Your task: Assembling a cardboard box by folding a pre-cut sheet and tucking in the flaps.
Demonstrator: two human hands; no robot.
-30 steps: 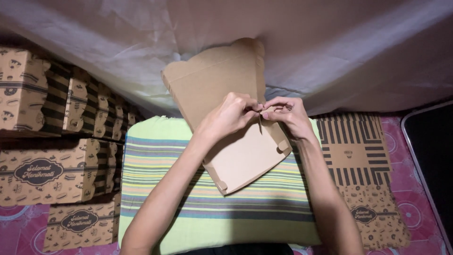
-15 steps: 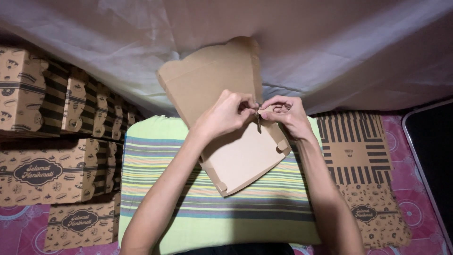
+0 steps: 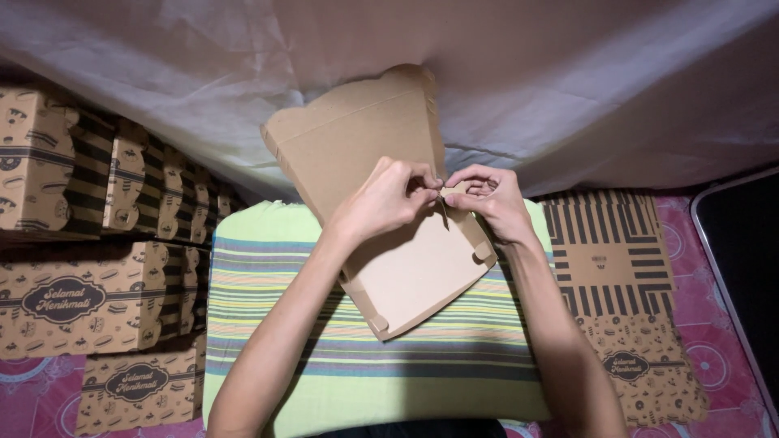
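A brown cardboard box blank (image 3: 357, 146), partly folded, is held tilted above a striped green cloth (image 3: 268, 276) on my lap. My left hand (image 3: 388, 199) pinches a side flap near the middle of the blank. My right hand (image 3: 488, 201) grips the same flap edge from the right, fingertips almost touching those of the left. The blank's plain inner side faces me, its rounded lid end pointing away. Small tabs stick out along its lower edges.
Folded printed cardboard boxes (image 3: 65, 300) are stacked in rows at the left. A flat printed box blank (image 3: 625, 276) lies at the right on a pink patterned mat (image 3: 718, 357). A white sheet (image 3: 568, 89) hangs across the back. A dark tray edge (image 3: 742, 268) shows far right.
The cardboard blank has shifted slightly to the left and down while both hands keep pinching the flap. Nothing else moved.
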